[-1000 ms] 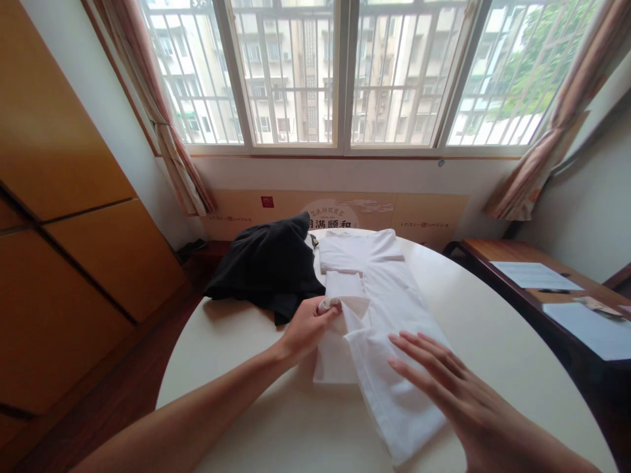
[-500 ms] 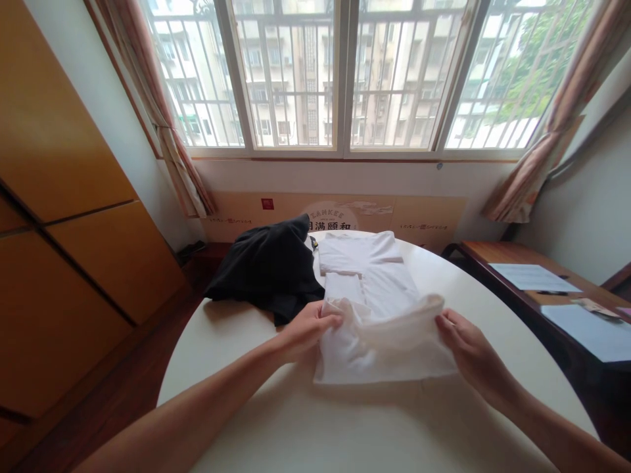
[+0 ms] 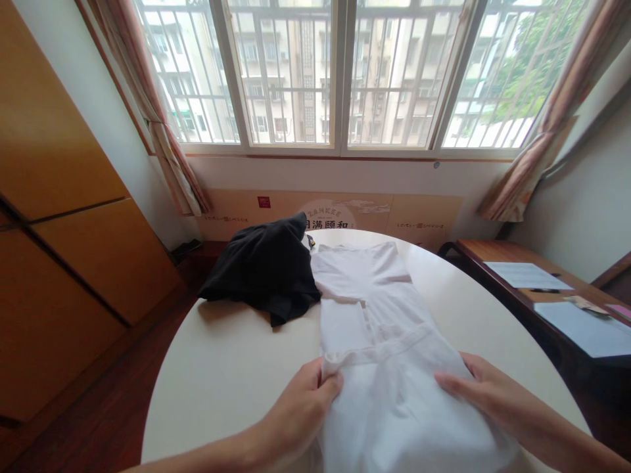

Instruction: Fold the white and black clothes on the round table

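A white shirt (image 3: 369, 276) lies lengthwise on the round white table, its far part flat with a sleeve folded inward along the left side. The near part is doubled over, and its hem band runs across the middle. My left hand (image 3: 310, 401) is closed on the left corner of this folded part, thumb on top. On the opposite edge, my right hand (image 3: 483, 387) grips the cloth between its thumb and the fingers, which are partly hidden underneath. The shirt's nearest end runs out of the bottom of the view.
A crumpled black garment (image 3: 266, 269) sits at the table's left, touching the shirt's side. The round white table (image 3: 221, 374) has a curved edge. To the right stands a wooden table (image 3: 497, 249) with papers (image 3: 582, 328). A wooden cabinet (image 3: 98, 256) is on the left.
Both hands have come closer to me, drawing the shirt's near part with them. The raised hem has come down, and more of the cloth now stretches toward the bottom of the view.
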Demonstrator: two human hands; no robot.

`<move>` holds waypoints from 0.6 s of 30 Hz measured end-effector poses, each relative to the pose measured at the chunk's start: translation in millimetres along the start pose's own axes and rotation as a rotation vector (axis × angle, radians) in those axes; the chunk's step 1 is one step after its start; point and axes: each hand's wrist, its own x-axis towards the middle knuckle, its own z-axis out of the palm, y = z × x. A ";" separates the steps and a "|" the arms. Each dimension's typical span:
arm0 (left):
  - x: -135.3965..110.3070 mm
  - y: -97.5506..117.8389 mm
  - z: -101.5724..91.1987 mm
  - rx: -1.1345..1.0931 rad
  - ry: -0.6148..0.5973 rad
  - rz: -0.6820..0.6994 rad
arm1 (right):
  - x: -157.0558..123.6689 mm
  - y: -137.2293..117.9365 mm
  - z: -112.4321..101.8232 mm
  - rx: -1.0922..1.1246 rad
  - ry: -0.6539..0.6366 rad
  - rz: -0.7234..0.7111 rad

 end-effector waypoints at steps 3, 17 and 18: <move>-20.2 0.6 3.3 -0.074 -0.117 -0.018 | -11.1 5.5 -1.6 0.022 -0.079 0.002; 113.3 101.6 -45.4 -0.111 0.160 0.288 | 86.5 -106.8 -45.0 0.223 0.303 -0.296; 130.3 104.3 -50.2 -0.116 0.207 0.296 | 101.0 -115.1 -51.2 0.212 0.291 -0.304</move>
